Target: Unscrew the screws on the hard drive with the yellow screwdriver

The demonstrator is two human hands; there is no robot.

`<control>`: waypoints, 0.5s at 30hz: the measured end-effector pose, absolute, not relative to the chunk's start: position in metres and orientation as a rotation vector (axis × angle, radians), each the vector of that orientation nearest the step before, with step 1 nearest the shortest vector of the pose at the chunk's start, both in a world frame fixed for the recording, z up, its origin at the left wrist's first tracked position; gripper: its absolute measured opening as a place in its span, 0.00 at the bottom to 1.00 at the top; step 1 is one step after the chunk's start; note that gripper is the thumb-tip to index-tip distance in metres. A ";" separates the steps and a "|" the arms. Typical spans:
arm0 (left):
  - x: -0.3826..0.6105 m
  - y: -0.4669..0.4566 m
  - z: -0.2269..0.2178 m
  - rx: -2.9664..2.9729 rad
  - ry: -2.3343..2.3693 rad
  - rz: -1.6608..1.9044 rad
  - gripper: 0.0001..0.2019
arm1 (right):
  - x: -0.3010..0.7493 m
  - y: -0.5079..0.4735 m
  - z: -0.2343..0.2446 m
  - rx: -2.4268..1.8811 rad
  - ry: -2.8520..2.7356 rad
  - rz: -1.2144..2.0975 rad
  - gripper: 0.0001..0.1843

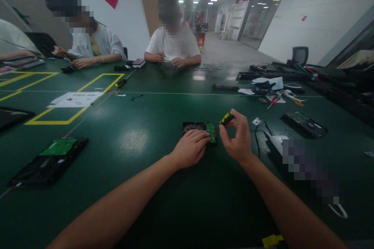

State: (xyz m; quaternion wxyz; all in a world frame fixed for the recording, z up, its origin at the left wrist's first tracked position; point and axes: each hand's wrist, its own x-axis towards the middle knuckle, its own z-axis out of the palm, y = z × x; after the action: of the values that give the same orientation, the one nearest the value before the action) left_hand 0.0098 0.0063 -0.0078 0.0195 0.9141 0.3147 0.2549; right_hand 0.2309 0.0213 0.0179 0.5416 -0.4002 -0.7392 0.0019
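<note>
A black hard drive [195,126] with a green circuit board lies on the green table [140,144] in front of me. My left hand [189,148] rests on its near edge, fingers curled down over it. My right hand [238,136] is just to the right of the drive, its fingers closed around a small screwdriver [226,118] with a yellow and black handle, held upright. The screwdriver's tip is hidden behind my fingers.
Another hard drive [49,159] lies at the near left, and one more [304,123] at the right. A white device with a black cable [277,140] sits right of my hand. Tools and papers [271,89] clutter the far right. Two people [172,42] work across the table.
</note>
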 end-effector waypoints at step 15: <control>0.010 0.007 -0.010 2.846 0.983 0.795 0.17 | 0.231 0.021 0.020 -0.931 -1.800 -0.015 0.41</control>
State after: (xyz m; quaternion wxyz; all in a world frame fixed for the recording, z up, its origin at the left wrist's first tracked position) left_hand 0.0101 0.0071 -0.0104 0.0137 0.9138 0.3156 0.2553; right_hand 0.2314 0.0215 0.0202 0.5290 -0.3896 -0.7539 -0.0062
